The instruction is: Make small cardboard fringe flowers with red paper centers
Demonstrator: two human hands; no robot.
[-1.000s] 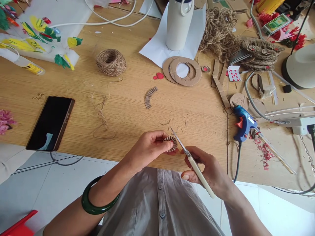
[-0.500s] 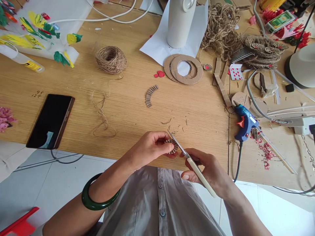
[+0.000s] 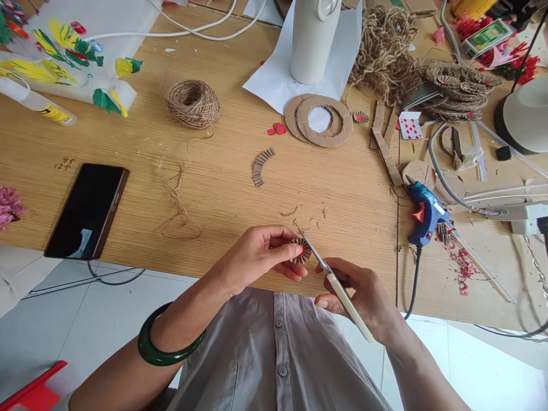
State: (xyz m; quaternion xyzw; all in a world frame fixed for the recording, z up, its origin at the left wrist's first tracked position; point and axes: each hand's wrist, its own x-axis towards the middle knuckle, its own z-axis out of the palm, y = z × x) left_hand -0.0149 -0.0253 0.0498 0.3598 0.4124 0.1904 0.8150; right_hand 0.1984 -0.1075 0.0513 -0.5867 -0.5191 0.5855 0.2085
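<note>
Single items are recorded as follows: one pair of cream-handled metal scissors, one wound ball of brown twine, one curved strip of corrugated brown cardboard, one blue glue gun with a red trigger, one black rectangular phone and one dark green round bangle. Two flat brown cardboard rings are counted. At least four pleated brown cardboard rosettes are counted. Small red discs, overlapped, cannot be counted exactly.
</note>
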